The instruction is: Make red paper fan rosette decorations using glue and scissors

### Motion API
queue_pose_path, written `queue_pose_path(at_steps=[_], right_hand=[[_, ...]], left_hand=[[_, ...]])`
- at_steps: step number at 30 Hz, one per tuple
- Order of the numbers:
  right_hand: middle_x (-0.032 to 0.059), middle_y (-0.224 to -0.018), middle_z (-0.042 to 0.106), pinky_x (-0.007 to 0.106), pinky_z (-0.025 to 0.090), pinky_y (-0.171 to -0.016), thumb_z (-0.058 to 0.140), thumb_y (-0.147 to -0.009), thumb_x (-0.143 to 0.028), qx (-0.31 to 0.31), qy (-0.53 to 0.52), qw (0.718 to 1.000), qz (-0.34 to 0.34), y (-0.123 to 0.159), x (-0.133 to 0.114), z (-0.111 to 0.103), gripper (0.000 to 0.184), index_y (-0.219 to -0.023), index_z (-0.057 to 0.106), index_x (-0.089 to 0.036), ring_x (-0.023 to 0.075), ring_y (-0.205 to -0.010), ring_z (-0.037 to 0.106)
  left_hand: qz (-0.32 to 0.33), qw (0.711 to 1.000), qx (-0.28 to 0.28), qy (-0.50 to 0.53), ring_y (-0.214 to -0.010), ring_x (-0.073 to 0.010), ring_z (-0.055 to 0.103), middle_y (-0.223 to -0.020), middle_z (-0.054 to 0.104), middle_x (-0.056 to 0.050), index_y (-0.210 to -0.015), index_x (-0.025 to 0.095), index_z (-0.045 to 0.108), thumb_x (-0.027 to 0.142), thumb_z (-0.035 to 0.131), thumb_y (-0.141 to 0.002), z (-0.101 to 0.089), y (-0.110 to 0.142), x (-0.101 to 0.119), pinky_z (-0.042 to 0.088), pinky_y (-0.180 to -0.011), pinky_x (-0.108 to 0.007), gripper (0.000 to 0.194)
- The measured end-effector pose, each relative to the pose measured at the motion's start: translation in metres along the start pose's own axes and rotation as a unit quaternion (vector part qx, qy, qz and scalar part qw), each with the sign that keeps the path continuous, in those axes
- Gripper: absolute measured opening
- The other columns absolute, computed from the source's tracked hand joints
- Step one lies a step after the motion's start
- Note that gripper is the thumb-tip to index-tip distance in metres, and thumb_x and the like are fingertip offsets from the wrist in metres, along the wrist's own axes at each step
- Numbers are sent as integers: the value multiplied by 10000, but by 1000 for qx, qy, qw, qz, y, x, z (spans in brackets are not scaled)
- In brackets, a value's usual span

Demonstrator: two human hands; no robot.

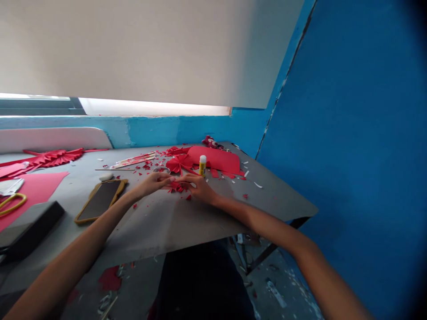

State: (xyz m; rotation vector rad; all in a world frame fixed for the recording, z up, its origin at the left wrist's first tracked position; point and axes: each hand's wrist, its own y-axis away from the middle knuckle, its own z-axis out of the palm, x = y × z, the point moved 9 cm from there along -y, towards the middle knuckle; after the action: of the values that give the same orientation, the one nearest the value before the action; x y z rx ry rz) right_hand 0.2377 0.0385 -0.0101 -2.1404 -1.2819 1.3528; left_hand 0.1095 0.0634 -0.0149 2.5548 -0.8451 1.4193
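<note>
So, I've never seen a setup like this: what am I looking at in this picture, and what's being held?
There is no machine here. One camera, worn on a person's head, looks forward and down, so the bare arms reaching in are the wearer's own. The left hand and right hand meet over a grey table, fingers bent; what they pinch is too small to make out, though red paper scraps lie close by.

Just beyond them are an upright stick with a white cap, probably glue, a pleated red paper piece and a larger red sheet. On the left lie a phone in a yellowish case, a dark box and more pleated red paper.
</note>
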Motion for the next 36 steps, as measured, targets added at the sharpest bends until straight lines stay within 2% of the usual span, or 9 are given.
queue_pose_path(at_steps=[4, 7, 13, 19, 23, 26, 29, 36], right_hand=[[56, -1039, 635, 295, 483, -887, 472, -903, -118, -6, 12, 1000, -24, 0, -3, -3, 315, -1127, 670, -219, 137, -959, 607], [53, -1073, 630, 303, 471, -920, 463, -899, -110, -11, 24, 1000, -15, -1, -2, -4, 323, -1126, 662, -225, 140, -996, 598], [61, -1092, 650, 322, 469, -917, 464, -949, -274, 24, 1, 998, 64, -2, 6, -7, 257, -1161, 589, -203, 160, -1009, 603], [21, -799, 659, 252, 477, -691, 556, -887, -431, 38, -46, 989, 135, 2, 25, -5, 286, -891, 634, -155, 130, -728, 606], [22, -765, 660, 257, 476, -673, 649, -802, -461, 50, -100, 983, 147, 2, 34, -5, 315, -833, 643, -148, 135, -700, 606], [28, -760, 668, 270, 487, -692, 670, -775, -472, 51, -117, 979, 162, 2, 39, -6, 331, -819, 657, -144, 143, -711, 620], [27, -747, 667, 273, 492, -682, 675, -770, -467, 51, -121, 977, 168, 2, 39, -7, 325, -825, 661, -147, 145, -700, 625], [20, -757, 664, 278, 500, -681, 668, -785, -441, 36, -114, 978, 173, 4, 37, -4, 290, -848, 653, -159, 146, -705, 633]], left_hand=[[-65, 994, -52, 74, -853, -202, 646, -889, 716, -65, -1014, 160, 697, 493, 625, -792, 11, 2, -10, 502, -768, -309, 406], [-86, 992, -40, 83, -871, -207, 646, -913, 717, -63, -1049, 162, 687, 481, 675, -754, 11, 2, -14, 498, -785, -315, 435], [-80, 992, 9, 97, -841, -190, 655, -868, 705, -49, -1002, 145, 681, 482, 714, -718, 7, 1, -9, 498, -773, -304, 442], [-35, 992, 3, 118, -652, -146, 623, -736, 696, -45, -889, 113, 662, 466, 757, -679, 21, -6, -14, 462, -619, -262, 421], [-23, 987, 6, 159, -715, -163, 654, -798, 719, -69, -884, 115, 660, 431, 791, -656, 26, -9, -19, 487, -671, -274, 410], [-42, 984, -13, 173, -800, -173, 670, -887, 730, -85, -927, 121, 681, 457, 741, -719, 30, -7, -19, 508, -767, -299, 399], [-63, 978, -30, 195, -814, -172, 675, -891, 735, -79, -947, 128, 695, 488, 697, -758, 31, -5, -22, 515, -821, -318, 407], [-68, 973, -54, 213, -801, -182, 683, -887, 746, -84, -950, 138, 716, 431, 768, -694, 37, -7, -32, 517, -779, -310, 393]])
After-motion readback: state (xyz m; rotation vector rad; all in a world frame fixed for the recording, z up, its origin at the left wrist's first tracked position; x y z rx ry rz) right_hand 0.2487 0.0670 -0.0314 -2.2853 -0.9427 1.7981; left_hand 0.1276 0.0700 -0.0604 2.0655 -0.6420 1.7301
